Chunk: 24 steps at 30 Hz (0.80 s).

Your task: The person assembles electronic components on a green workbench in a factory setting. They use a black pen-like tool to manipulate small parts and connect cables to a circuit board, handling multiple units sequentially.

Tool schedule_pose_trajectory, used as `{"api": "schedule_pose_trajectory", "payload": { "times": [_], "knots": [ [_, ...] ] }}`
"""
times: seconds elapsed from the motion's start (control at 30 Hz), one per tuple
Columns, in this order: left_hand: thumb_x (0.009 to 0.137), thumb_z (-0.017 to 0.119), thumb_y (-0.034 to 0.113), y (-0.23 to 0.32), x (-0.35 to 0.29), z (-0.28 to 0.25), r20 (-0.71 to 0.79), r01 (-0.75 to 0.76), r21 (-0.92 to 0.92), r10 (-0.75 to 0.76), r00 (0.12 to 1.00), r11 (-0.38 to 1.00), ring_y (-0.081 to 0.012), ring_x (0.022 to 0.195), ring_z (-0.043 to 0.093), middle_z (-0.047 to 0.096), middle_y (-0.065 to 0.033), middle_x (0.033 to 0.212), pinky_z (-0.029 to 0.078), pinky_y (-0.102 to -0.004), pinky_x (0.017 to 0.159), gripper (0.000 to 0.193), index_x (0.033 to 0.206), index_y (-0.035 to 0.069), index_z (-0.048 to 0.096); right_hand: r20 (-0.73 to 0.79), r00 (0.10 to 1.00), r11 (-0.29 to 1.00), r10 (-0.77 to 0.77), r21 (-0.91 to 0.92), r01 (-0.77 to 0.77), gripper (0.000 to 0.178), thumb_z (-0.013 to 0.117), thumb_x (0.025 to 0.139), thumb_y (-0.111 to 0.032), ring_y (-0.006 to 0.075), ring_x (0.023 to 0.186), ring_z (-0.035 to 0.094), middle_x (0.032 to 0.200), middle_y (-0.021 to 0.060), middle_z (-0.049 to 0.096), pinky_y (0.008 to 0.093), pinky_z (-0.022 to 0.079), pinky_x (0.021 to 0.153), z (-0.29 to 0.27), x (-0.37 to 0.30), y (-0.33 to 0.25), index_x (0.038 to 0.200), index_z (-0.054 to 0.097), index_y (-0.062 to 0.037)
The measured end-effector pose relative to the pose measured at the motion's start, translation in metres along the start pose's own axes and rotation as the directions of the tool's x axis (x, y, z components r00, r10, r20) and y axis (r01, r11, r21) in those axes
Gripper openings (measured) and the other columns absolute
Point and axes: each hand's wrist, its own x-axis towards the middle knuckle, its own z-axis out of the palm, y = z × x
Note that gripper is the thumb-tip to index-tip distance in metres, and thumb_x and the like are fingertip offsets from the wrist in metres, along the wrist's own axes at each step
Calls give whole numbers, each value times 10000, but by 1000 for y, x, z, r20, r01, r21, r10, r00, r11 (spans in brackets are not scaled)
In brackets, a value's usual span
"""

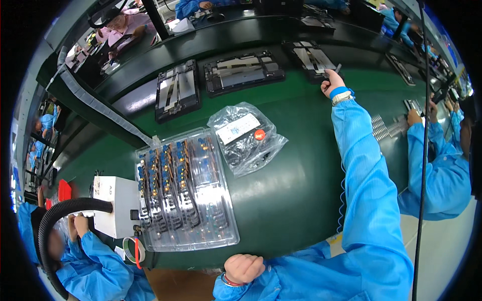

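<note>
Firstly, one right hand (332, 84), arm outstretched in a blue sleeve (365, 173), at the near edge of the rightmost of three flat black-framed units; fingers partly curled, a small grey piece (338, 67) showing at the tips, though whether they are clamped on it is not possible to make out. Item, that rightmost unit (307, 54), lying flat on the far part of the green desk (286, 195), pale panels and dark strips inside its frame. Item, a middle unit (241, 74) and a left unit (176, 90), of like kind, in the same row. Item, one left hand (243, 268), fingers folded together in a fist by the desk's near edge (a red cord (228, 282) circles its wrist); the inside of the fist is hidden. Item, one clear plastic tray (201, 245), holding rows of dark strips (183, 185) with blue and brass-coloured ends. Item, one clear bag (246, 148), dark contents, white label, orange-red round sticker, just beside the tray. Item, one white box (120, 215) with a black ribbed hose (46, 241), left of the tray. Item, small silvery pieces (382, 131), near the co-worker at right.
</note>
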Motion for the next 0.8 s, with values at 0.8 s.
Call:
{"api": "schedule_pose_trajectory", "payload": {
  "times": [0.8],
  "knots": [
    [621, 507, -69, 16, 22, -2, -95, 388, -88, -396, 913, 917, -195, 480, 567, 595, -41, 577, 439, -286, 464, 192, 733, 50, 609, 305, 902, 919, 306, 154, -364, 156, 660, 810, -134, 68, 382, 254, 522, -58, 335, 216, 220, 399, -2, -131, -18, 749, 517, -143]
  ]
}}
